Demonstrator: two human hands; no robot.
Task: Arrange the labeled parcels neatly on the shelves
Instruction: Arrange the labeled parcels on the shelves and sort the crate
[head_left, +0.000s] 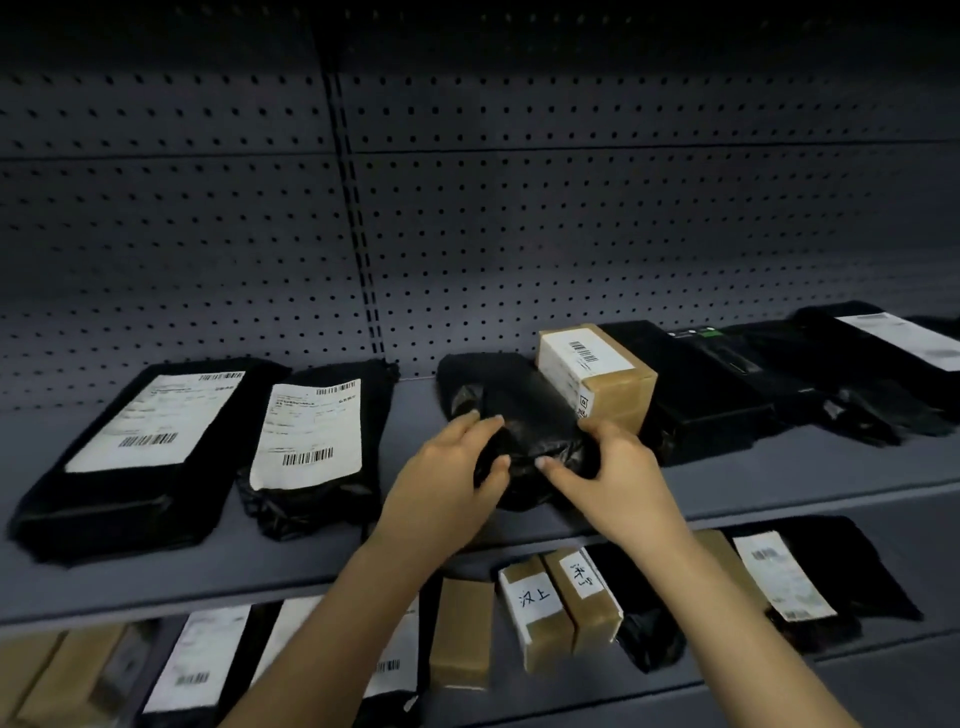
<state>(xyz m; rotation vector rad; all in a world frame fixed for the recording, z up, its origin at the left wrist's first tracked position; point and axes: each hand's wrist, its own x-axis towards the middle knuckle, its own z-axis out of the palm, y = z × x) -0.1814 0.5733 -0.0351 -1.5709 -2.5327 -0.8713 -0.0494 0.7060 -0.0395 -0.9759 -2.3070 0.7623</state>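
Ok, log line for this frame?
left hand, right hand: gripping black plastic parcel | at: upper shelf | beside: labelled cardboard box

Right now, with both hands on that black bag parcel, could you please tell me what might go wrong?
The cardboard box sits right against the black bag parcel that the left hand and right hand grip; shifting the bag may knock it askew. No label shows on the bag's top, so it might end up shelved label-down.

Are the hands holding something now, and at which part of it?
The left hand and the right hand both grip the black plastic parcel at its crumpled near end.
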